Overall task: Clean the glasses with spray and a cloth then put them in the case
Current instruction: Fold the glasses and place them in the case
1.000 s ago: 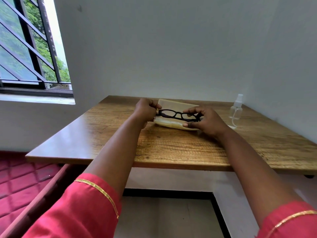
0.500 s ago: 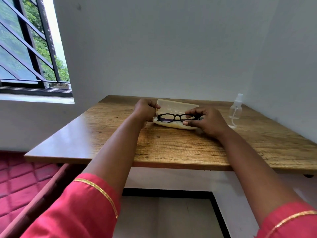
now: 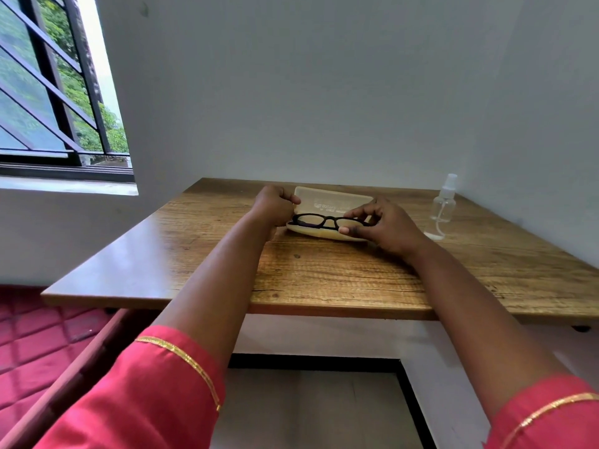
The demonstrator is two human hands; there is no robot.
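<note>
A wooden table (image 3: pixel 194 254) fills the middle of the view, set into a corner of grey walls. A barred window (image 3: pixel 48 92) sits well to the table's left, above its level, and a red quilted cushion (image 3: pixel 29 345) lies below the table's left front corner. Two forearms in red sleeves (image 3: pixel 146 393) with gold trim reach across the table's front edge. Toward the table's back edge lies an open cream case (image 3: pixel 334 205), its lid tipped up away from the person. The left hand (image 3: pixel 274 204) is curled at the case's left end, gripping the left end of the black glasses (image 3: pixel 321 220). The right hand (image 3: pixel 385 225) pinches their right end between thumb and fingers. The glasses sit low over the case's tray; whether they touch it cannot be told. A clear spray bottle (image 3: pixel 443 205) stands upright near the table's back right corner.
</note>
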